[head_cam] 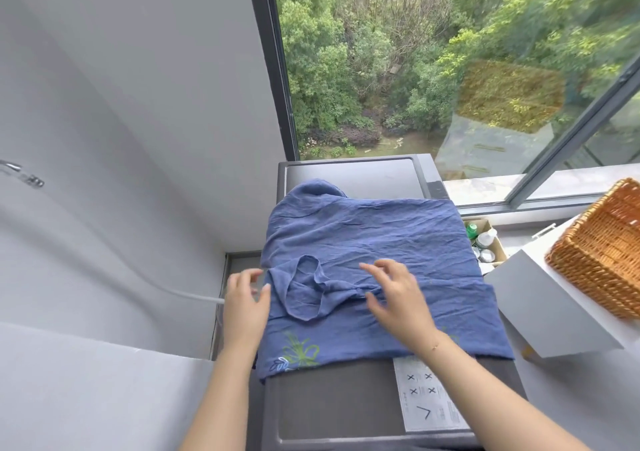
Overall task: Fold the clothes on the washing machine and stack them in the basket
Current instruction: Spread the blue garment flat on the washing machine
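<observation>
The blue shirt (374, 243) is spread flat on the washing machine (339, 412), under the fingers of the right hand (398, 295). Both hands' fingers are spread wide; nothing is held. The left hand (246, 298) is at the shirt's left edge. Folding seems just begun. Next, a side probably must be folded in. The basket (595, 260) waits far right of the fingers.

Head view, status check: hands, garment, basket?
Left hand open at blue linen garment's left edge; right hand open over its folded-in sleeve. Garment spread on washing machine. Woven wicker basket right, unobstructed.
</observation>
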`<action>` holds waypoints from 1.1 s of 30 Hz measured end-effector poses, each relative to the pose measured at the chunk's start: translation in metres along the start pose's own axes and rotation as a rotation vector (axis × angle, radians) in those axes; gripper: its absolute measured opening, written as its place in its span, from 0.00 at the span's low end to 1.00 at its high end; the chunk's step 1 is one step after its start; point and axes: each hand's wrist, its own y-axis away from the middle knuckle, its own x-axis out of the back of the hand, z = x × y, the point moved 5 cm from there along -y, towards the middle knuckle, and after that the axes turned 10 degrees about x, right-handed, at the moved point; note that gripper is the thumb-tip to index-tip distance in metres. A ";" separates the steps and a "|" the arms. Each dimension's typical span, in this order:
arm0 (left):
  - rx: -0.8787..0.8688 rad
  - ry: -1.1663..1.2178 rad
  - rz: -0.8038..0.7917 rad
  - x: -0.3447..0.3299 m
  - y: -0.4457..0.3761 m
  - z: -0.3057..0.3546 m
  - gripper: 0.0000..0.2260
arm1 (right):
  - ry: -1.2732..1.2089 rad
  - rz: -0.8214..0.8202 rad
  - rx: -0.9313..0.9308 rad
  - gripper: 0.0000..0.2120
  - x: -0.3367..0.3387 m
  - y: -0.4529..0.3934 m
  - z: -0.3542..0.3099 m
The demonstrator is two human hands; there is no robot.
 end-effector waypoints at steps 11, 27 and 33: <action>-0.004 -0.042 -0.117 -0.024 -0.023 0.033 0.08 | -0.148 -0.176 0.110 0.03 -0.021 -0.045 -0.029; 0.018 -0.027 -0.054 -0.028 0.000 0.025 0.12 | -0.515 0.035 -0.244 0.17 -0.003 -0.003 -0.025; -0.003 0.040 0.075 0.017 0.032 0.010 0.11 | -0.547 0.025 -0.228 0.16 -0.002 0.018 -0.026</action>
